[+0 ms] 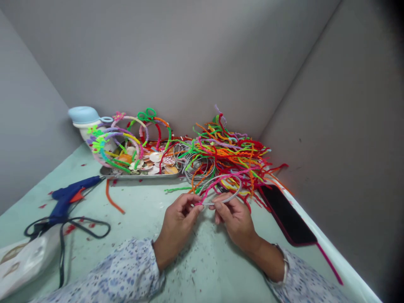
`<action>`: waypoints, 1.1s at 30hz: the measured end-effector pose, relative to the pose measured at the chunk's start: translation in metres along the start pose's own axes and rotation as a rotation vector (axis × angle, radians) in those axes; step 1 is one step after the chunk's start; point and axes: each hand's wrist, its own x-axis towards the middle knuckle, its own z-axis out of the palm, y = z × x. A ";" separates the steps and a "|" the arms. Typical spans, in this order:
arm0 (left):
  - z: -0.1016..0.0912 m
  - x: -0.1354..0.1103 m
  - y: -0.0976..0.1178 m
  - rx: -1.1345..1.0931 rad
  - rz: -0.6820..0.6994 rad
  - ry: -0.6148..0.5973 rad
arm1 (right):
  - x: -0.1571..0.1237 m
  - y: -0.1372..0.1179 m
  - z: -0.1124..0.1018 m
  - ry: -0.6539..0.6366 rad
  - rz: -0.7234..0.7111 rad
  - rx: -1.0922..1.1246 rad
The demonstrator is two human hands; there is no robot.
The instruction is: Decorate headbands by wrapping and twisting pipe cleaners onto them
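Between finger and thumb, my left hand point(176, 223) pinches a bright pink pipe cleaner point(205, 192) against a thin grey hoop point(239, 187). My right hand point(238, 225) grips the same hoop a short way to the right, thumb on top. The hoop's curve points away from me, over the table. From the left fingertips, the pink strand runs up and to the right across the hoop. Just beyond both hands lies a tangled heap of coloured pipe cleaners point(233, 153). Several bare grey hoops point(198, 168) lie at its left side.
Shells and wrapped colourful hoops fill a metal tray point(142, 176) at the back. Behind it stands a white bottle with a blue lid point(83, 114). A blue glue gun point(67, 195) with a looped cord and a plastic bag point(31, 261) lie left; a phone point(287, 214) lies right.
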 end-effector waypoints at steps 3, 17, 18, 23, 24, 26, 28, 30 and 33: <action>0.001 -0.001 -0.002 -0.030 -0.023 0.005 | 0.000 0.001 0.000 0.001 0.003 0.006; -0.002 0.000 -0.002 0.045 -0.008 -0.059 | -0.001 0.001 -0.002 -0.036 0.013 -0.017; -0.002 -0.001 -0.001 0.043 -0.004 -0.067 | -0.001 0.001 -0.002 -0.039 0.012 -0.022; -0.003 -0.003 0.001 0.030 0.011 -0.118 | -0.001 0.001 -0.003 -0.049 0.007 -0.012; -0.004 -0.003 0.001 0.030 0.012 -0.131 | -0.001 0.001 -0.003 -0.055 0.004 -0.014; -0.004 -0.003 0.001 0.027 0.011 -0.154 | 0.000 0.000 -0.003 -0.063 0.000 -0.026; -0.004 -0.003 0.001 0.017 0.005 -0.166 | 0.000 0.000 -0.002 -0.062 0.003 -0.037; -0.003 -0.002 -0.001 -0.013 -0.007 -0.163 | 0.000 0.000 -0.002 -0.048 0.015 -0.039; 0.000 -0.001 -0.003 -0.071 -0.035 -0.146 | 0.000 0.000 -0.001 -0.016 0.028 -0.045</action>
